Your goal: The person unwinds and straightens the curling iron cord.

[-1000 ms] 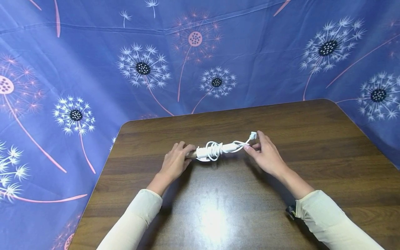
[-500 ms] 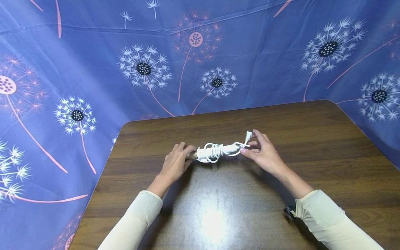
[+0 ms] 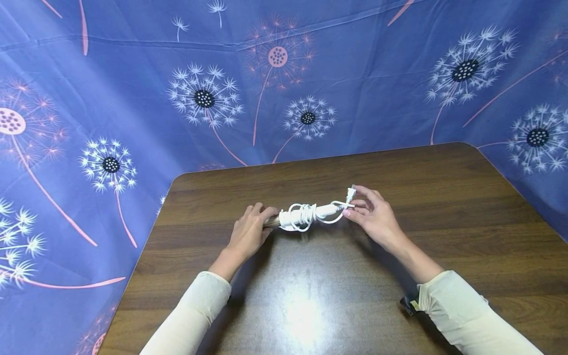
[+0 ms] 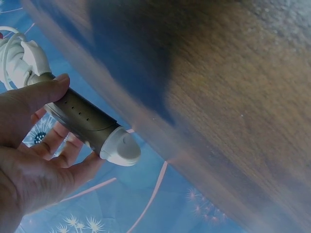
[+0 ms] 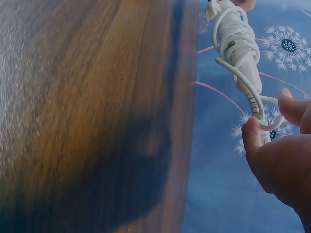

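A curling iron point(image 3: 327, 211) with a white handle is held level above the table, its white cord point(image 3: 305, 215) wound in loops around the handle. My left hand point(image 3: 249, 229) grips the brown barrel point(image 4: 87, 119), thumb on top and fingers beneath; a white tip point(image 4: 121, 147) sticks out past them in the left wrist view. At the handle's other end, my right hand point(image 3: 376, 219) pinches the cord near the white plug point(image 3: 351, 195). In the right wrist view, the looped cord point(image 5: 237, 46) runs down to the fingertips, and the plug is mostly hidden by the hand.
Both arms reach over a brown wood-grain table point(image 3: 466, 197) with rounded far corners. A blue cloth point(image 3: 368, 113) with dandelion prints hangs behind and beside it. Near the right cuff is a small black object point(image 3: 408, 304).
My right hand has shifted slightly left with the plug and cord end, and its fingers have drawn in closer. The left hand and the curling iron have hardly moved.
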